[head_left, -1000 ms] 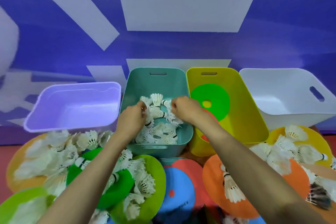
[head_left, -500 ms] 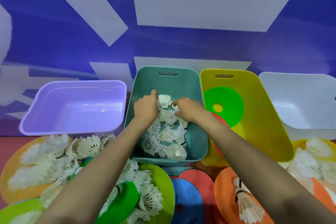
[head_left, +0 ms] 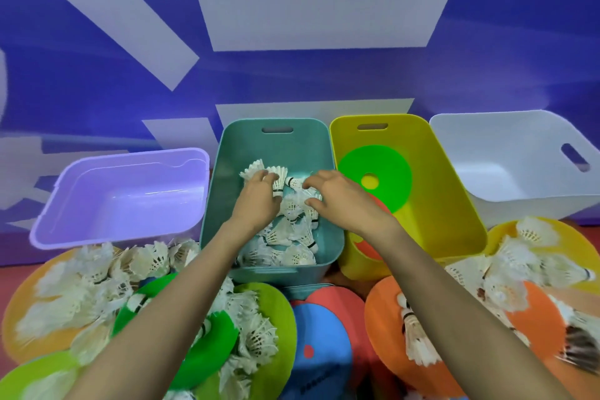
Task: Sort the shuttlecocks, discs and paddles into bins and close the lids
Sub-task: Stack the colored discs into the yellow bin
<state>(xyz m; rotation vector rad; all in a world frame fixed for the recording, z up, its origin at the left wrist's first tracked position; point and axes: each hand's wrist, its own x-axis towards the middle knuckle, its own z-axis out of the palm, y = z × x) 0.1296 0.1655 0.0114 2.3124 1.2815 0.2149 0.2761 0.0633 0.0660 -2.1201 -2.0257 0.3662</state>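
Shuttlecocks (head_left: 292, 234): white, heaped in the teal bin (head_left: 219, 191), which stands between lilac bin (head_left: 123, 201) and yellow bin (head_left: 448, 204). Left hand (head_left: 258, 201): palm down on the heap, grasp cannot be told; right hand (head_left: 337, 198): fingers spread, loosely bent above it, holding nothing. Green disc (head_left: 357, 166): inside yellow bin.

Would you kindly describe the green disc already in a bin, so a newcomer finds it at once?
Four bins line the blue wall; the yellow bin is third from the left, between the teal bin and the white bin. The green disc lies inside it, with a round hole in its middle. Unlike the green discs on the floor, it carries no shuttlecocks.
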